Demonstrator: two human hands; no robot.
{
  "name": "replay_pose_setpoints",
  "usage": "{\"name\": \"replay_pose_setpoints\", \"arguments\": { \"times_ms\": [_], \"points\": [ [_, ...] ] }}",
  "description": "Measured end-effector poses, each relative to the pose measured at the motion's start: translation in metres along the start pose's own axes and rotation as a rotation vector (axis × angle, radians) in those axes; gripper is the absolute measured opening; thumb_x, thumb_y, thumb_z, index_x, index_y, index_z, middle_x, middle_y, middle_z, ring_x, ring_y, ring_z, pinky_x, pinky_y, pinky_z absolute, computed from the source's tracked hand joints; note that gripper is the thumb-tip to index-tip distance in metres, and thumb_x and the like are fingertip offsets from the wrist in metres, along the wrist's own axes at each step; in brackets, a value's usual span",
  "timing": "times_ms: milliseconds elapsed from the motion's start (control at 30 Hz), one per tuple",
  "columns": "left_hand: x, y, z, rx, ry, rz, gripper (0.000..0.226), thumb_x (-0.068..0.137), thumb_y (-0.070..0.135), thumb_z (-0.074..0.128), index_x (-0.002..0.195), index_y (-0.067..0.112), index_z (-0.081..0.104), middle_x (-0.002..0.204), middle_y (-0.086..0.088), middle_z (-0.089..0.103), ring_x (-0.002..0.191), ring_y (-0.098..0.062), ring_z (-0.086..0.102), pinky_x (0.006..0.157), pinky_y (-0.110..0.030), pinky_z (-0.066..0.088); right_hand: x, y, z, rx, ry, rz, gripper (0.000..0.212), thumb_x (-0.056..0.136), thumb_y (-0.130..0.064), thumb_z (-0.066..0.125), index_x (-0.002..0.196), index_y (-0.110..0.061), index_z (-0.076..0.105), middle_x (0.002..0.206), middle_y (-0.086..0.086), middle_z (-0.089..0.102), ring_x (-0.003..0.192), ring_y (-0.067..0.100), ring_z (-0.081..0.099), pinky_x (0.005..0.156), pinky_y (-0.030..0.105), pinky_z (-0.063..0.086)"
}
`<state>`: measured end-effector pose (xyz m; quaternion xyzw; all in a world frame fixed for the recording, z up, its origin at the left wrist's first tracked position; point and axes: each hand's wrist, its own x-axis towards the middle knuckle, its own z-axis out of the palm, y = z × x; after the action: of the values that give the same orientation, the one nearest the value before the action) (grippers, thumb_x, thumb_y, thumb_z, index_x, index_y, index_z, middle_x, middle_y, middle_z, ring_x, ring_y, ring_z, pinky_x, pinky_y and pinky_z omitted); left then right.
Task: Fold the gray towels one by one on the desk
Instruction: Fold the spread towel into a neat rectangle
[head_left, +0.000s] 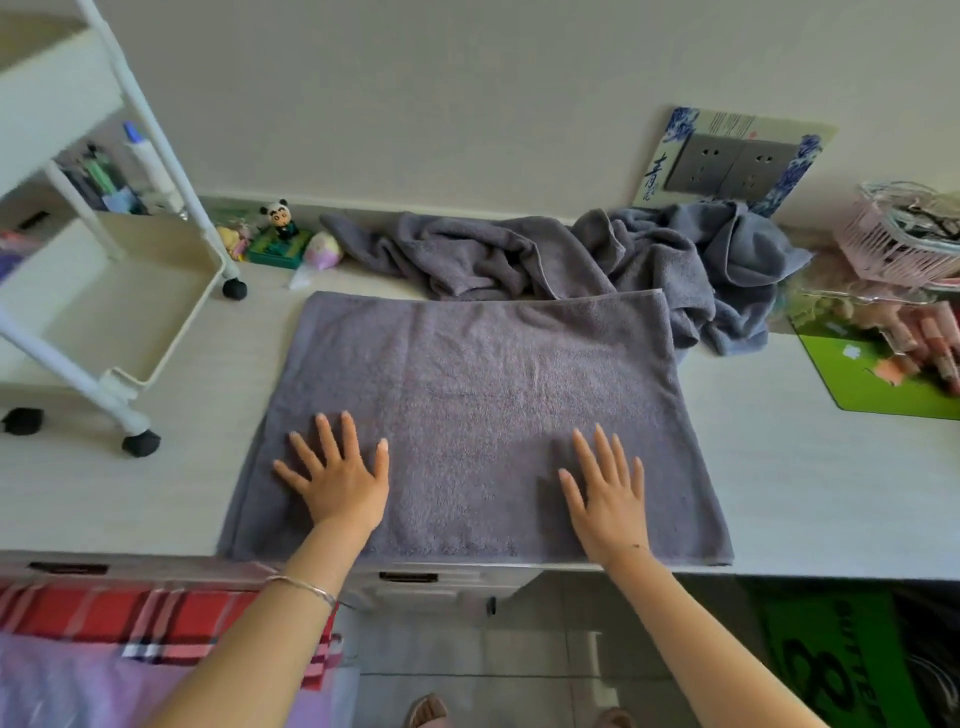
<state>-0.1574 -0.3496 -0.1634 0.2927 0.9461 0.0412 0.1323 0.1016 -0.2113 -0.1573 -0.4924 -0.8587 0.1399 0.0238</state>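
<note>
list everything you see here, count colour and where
spread towel: 1, gray, flat mid-desk
crumpled towels: count unclear, gray, behind it by wall
desk: 1, pale, under everything
cart: 1, white, left on desk
panda figure: 1, black and white, by wall
sockets: 2, gray, on wall
basket: 1, pink, far right
mat: 1, green, right on desk
left grip: 1, bare hand, flat on spread towel
right grip: 1, bare hand, flat on spread towel
</note>
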Motion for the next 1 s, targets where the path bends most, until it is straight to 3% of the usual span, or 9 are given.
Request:
{"name": "replay_pose_setpoints", "arguments": {
  "times_ms": [67, 133, 200, 367, 500, 633, 733, 867, 1000],
  "points": [
    [-0.017, 0.019, 0.0, -0.018, 0.033, 0.192, 0.064, 0.094, 0.055, 0.008, 0.152, 0.027, 0.013, 0.16, -0.002, 0.008, 0.145, -0.036, 0.003, 0.109, -0.065, -0.004, 0.0, -0.04, 0.013, 0.026, -0.042, -0.11, 0.078, 0.081, -0.07, -0.012, 0.15, -0.036, 0.004, 0.156, -0.01, -0.01, 0.146, 0.017, -0.011, 0.113, 0.035, -0.019],
    [-0.035, 0.037, 0.006, 0.004, 0.003, 0.418, 0.059, 0.093, 0.05, 0.017, 0.145, 0.028, 0.036, 0.152, -0.001, 0.033, 0.141, -0.035, 0.026, 0.107, -0.068, 0.01, 0.002, -0.069, 0.024, 0.022, -0.064, -0.178, 0.077, 0.082, -0.068, -0.012, 0.15, -0.035, 0.004, 0.154, -0.012, -0.012, 0.146, 0.017, -0.01, 0.113, 0.036, -0.018],
    [-0.043, 0.04, 0.013, 0.036, -0.012, 0.488, 0.054, 0.092, 0.049, 0.024, 0.139, 0.03, 0.045, 0.145, 0.0, 0.045, 0.135, -0.033, 0.039, 0.103, -0.07, 0.023, 0.004, -0.08, 0.031, 0.005, -0.072, -0.199, 0.07, 0.086, -0.062, -0.005, 0.15, -0.035, 0.003, 0.154, -0.013, -0.012, 0.146, 0.016, -0.009, 0.113, 0.035, -0.019],
    [-0.03, -0.002, 0.019, 0.007, 0.013, 0.291, 0.064, 0.089, 0.059, 0.018, 0.146, 0.033, 0.031, 0.154, 0.0, 0.03, 0.142, -0.034, 0.025, 0.108, -0.065, 0.005, -0.002, -0.049, 0.028, -0.056, -0.036, -0.148, 0.057, 0.093, -0.059, 0.008, 0.146, -0.042, -0.003, 0.156, -0.013, -0.007, 0.144, 0.011, -0.012, 0.115, 0.032, -0.017],
    [-0.017, -0.029, 0.011, -0.014, 0.06, 0.178, 0.07, 0.085, 0.064, 0.009, 0.149, 0.037, 0.02, 0.158, 0.004, 0.016, 0.146, -0.032, 0.008, 0.108, -0.065, -0.003, -0.012, -0.002, 0.017, -0.084, -0.006, -0.043, 0.063, 0.087, -0.065, -0.002, 0.146, -0.044, -0.003, 0.155, -0.015, -0.007, 0.146, 0.011, -0.008, 0.116, 0.033, -0.014],
    [-0.006, -0.03, 0.002, -0.005, 0.03, 0.092, 0.06, 0.096, 0.056, 0.016, 0.151, 0.036, 0.002, 0.16, 0.004, -0.004, 0.145, -0.032, -0.009, 0.11, -0.066, -0.005, -0.008, 0.034, 0.003, -0.088, -0.053, 0.056, 0.068, 0.081, -0.068, -0.006, 0.145, -0.043, -0.007, 0.157, -0.013, -0.009, 0.146, 0.014, -0.01, 0.117, 0.039, -0.013],
    [-0.012, -0.006, -0.001, -0.018, -0.004, 0.165, 0.061, 0.096, 0.056, 0.01, 0.15, 0.032, -0.005, 0.16, 0.002, -0.008, 0.145, -0.03, -0.011, 0.112, -0.062, -0.005, -0.005, 0.049, -0.013, 0.041, -0.016, 0.187, 0.064, 0.093, -0.062, 0.02, 0.15, -0.034, 0.01, 0.159, -0.006, 0.001, 0.147, 0.019, -0.004, 0.117, 0.041, -0.006],
    [-0.031, 0.038, 0.008, -0.028, -0.052, 0.413, 0.089, 0.07, 0.068, -0.028, 0.15, 0.034, -0.007, 0.159, 0.004, -0.012, 0.145, -0.022, -0.015, 0.112, -0.053, -0.014, 0.007, 0.075, -0.045, 0.421, 0.143, 0.533, 0.068, 0.09, -0.032, 0.06, 0.148, -0.015, 0.027, 0.154, 0.013, 0.025, 0.14, 0.033, 0.026, 0.113, 0.045, 0.023],
    [-0.037, 0.052, 0.015, -0.051, -0.066, 0.408, 0.098, 0.062, 0.071, -0.035, 0.149, 0.033, -0.009, 0.158, 0.002, -0.014, 0.145, -0.022, -0.017, 0.113, -0.05, -0.015, 0.024, 0.096, -0.07, 0.734, 0.079, 0.697, 0.058, 0.087, -0.019, 0.067, 0.137, -0.003, 0.043, 0.133, 0.018, 0.053, 0.122, 0.035, 0.049, 0.105, 0.04, 0.037]
  ]
}}
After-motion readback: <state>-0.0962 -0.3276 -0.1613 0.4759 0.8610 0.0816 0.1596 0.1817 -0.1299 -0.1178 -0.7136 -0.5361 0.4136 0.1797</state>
